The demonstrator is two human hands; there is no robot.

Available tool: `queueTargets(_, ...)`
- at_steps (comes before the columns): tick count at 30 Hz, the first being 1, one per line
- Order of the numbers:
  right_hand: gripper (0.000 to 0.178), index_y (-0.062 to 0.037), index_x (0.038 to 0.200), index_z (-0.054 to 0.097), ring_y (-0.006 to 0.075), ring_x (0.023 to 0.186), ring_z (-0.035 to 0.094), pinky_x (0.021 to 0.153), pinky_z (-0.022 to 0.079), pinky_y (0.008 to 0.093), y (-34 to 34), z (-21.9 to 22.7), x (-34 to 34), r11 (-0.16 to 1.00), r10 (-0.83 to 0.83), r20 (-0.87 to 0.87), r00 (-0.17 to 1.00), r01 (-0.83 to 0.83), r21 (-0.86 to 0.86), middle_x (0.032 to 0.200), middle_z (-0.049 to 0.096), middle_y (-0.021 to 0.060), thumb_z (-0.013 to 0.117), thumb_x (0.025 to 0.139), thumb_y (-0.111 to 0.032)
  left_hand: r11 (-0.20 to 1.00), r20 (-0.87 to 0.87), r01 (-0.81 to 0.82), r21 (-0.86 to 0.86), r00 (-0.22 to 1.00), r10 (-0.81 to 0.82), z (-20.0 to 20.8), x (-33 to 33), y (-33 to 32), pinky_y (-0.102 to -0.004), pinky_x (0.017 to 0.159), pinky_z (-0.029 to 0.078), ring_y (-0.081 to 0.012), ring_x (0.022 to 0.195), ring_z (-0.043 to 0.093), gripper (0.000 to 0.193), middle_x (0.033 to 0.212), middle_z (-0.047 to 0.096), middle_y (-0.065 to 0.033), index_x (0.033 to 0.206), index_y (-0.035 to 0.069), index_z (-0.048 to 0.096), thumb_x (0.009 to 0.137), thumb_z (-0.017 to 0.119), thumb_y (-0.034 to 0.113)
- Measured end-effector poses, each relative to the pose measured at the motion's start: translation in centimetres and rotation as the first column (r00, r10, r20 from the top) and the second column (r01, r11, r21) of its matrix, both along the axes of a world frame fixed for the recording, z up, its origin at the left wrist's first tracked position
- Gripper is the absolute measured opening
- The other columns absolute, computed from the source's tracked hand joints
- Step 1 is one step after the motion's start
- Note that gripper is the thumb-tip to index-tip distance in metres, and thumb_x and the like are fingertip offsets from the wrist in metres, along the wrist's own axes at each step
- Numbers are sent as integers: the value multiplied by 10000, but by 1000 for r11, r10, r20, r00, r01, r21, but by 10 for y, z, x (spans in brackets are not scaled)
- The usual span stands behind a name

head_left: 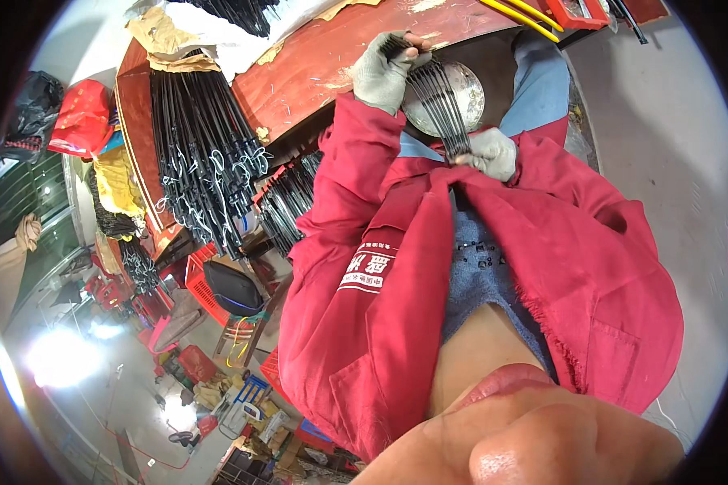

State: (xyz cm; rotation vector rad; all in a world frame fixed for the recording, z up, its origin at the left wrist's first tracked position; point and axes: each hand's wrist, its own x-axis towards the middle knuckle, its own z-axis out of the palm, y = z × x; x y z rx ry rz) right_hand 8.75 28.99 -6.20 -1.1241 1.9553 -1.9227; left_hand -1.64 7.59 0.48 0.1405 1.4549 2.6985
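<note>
A fanned bundle of thin black rods (445,105) stretches between my two hands. My left hand (380,74), in a pale grey glove with bare fingertips, is closed round the far end of the bundle. At its near end, by my jacket front, my right hand (492,155) is closed on the rods in a similar glove. Part of that end is hidden by the hand. Behind the rods is a round, shiny metal dish (461,90) with a worn, spotted surface.
A reddish wooden table (299,81) is beyond my left arm. Black rods with white strings (206,162) hang over its edge, beside more dark rods (287,198). A red crate (206,283) holds up a black case (233,288). Yellow handles (526,18) lie far right.
</note>
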Motion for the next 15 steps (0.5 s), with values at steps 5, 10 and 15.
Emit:
queueTargets(5,252,-71,1001,597,225,724,598,643,464,282,-1,57,-63,831,-159,-489,857,384,403,845,637,27,569,751,-85,976,-62,-188,-113,981,182,10,28,30,-334,778,522,-245,887,594,207,921,610,-153,989,-9,555,786,576,-45)
queueTargets(10,231,-65,998,601,192,770,586,681,456,247,6,51,-114,847,-292,-255,922,373,378,927,622,38,586,771,-108,970,-82,-164,-177,985,152,17,21,44,-308,767,519,-235,876,594,231,937,606,-153,1015,-13,539,794,525,-78)
queueTargets(15,218,-72,993,606,168,725,567,654,443,223,-13,35,-123,934,-235,-147,961,265,238,920,617,32,605,780,-113,981,-46,-162,-112,986,157,13,27,45,-250,693,526,-190,818,598,311,941,609,-117,1098,-16,504,800,479,-104)
